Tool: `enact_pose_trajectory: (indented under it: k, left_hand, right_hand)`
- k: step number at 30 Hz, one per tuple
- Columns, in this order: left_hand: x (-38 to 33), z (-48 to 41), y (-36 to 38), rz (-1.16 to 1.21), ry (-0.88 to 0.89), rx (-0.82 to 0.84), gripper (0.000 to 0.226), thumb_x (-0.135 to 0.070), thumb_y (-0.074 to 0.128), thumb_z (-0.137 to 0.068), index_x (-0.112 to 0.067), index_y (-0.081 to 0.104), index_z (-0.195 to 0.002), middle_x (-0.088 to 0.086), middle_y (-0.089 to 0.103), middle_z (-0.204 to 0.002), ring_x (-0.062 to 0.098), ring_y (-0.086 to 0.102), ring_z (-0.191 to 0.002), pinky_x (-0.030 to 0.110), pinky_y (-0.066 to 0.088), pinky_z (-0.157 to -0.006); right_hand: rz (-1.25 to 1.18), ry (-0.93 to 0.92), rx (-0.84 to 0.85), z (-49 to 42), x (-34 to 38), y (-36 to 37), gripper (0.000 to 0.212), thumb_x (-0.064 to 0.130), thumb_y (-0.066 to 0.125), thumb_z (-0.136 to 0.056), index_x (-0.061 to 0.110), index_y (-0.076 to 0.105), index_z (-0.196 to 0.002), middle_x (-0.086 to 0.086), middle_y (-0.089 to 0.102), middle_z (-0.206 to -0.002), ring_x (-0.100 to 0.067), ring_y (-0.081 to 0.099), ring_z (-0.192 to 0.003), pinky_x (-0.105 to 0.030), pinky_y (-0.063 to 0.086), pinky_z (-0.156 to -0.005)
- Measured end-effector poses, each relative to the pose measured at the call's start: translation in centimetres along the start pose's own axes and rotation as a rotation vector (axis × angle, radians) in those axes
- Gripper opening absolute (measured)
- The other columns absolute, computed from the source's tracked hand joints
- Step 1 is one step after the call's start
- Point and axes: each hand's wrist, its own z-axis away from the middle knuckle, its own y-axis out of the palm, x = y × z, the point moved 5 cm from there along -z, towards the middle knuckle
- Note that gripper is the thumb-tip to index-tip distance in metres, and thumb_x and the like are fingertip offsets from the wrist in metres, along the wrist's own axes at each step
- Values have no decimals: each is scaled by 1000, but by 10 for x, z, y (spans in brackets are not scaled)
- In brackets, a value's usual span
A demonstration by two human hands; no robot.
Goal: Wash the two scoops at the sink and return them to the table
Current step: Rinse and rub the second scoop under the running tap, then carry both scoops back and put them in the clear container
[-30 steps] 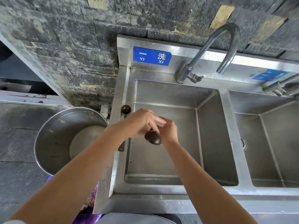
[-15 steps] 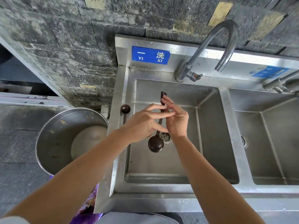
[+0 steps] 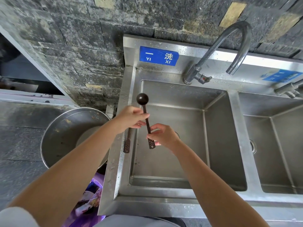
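I hold a dark brown long-handled scoop (image 3: 146,117) over the left part of the left sink basin (image 3: 177,163). Its round bowl points away from me and its perforated handle end points toward me. My left hand (image 3: 131,119) pinches the upper handle just below the bowl. My right hand (image 3: 164,136) grips the lower handle. The second scoop (image 3: 127,143), same colour, lies on the sink's left rim (image 3: 114,174); only its handle shows, the bowl hidden behind my left hand.
A curved faucet (image 3: 229,38) stands behind the basin, with no water running. A second basin (image 3: 278,145) lies to the right. A large steel bowl (image 3: 65,138) sits left of the sink, a purple bag (image 3: 91,200) below it. A dark stone wall is behind.
The held scoop has been turned end for end: its bowl pointed toward me before and now points away. Both hands shifted left toward the rim, hiding the other scoop's bowl.
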Motion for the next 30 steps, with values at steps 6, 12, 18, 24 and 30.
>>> enact_pose_trajectory:
  k: [6, 12, 18, 24, 30]
  left_hand:
    - [52, 4, -26, -148, -158, -138, 29, -5, 70, -84, -12, 71, -111, 8, 73, -90, 20, 72, -75, 34, 61, -74]
    - [66, 12, -26, -723, -111, -432, 16, -31, 67, -85, -22, 77, -93, 4, 73, -85, 23, 68, -76, 28, 52, -65]
    - [75, 6, -12, -990, -147, -470, 29, -42, 66, -86, -17, 69, -98, 7, 68, -93, 31, 66, -89, 36, 51, -67]
    - [81, 4, -3, -914, -188, -485, 23, -35, 67, -84, -13, 64, -92, 6, 62, -85, 31, 65, -84, 33, 46, -60]
    - [97, 2, 14, -312, -379, -323, 12, -11, 63, -83, -6, 55, -76, 8, 57, -68, 22, 57, -57, 27, 44, -49]
  right_hand:
    - [-133, 207, 75, 0, -33, 14, 14, 8, 76, -83, 14, 68, -93, -6, 79, -92, -18, 75, -88, -34, 60, -78]
    - [-219, 286, 81, -1, -50, 28, 16, 5, 75, -83, 17, 66, -88, -3, 78, -87, -12, 74, -74, -28, 57, -69]
    - [-280, 286, 57, -3, -58, 31, 20, 6, 77, -82, 11, 68, -98, -6, 78, -90, -13, 73, -73, -30, 58, -74]
    - [-293, 304, 32, 8, -70, 27, 24, 6, 77, -81, 8, 68, -103, -6, 78, -91, -13, 71, -73, -30, 58, -75]
    - [-317, 326, -55, 28, -79, 13, 16, 7, 77, -80, 11, 73, -95, -6, 74, -87, -19, 63, -76, -30, 56, -67]
